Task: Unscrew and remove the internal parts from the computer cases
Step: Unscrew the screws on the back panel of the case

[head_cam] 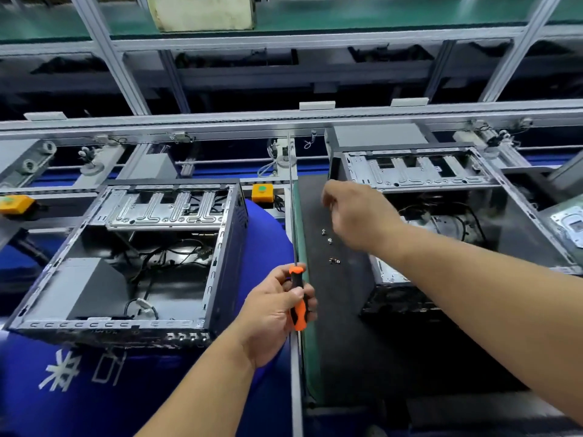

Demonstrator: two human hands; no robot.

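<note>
Left hand (277, 313) gripping screwdriver (298, 298); right hand's (356, 216) grasp unclear above dark mat (340, 342).

Two bare forearms, no sleeves in view, left hand (274, 313), right hand (356, 216) — ungloved, ringless

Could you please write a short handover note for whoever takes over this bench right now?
Left hand grips the orange-handled screwdriver, shaft pointing away.
Right hand hovers over the dark mat; whether it holds anything cannot be told.
Several loose screws lie on the mat between the two cases.
Left case and right case are both open, with cables and drive brackets still inside.
Left to do: remove those parts.
</note>
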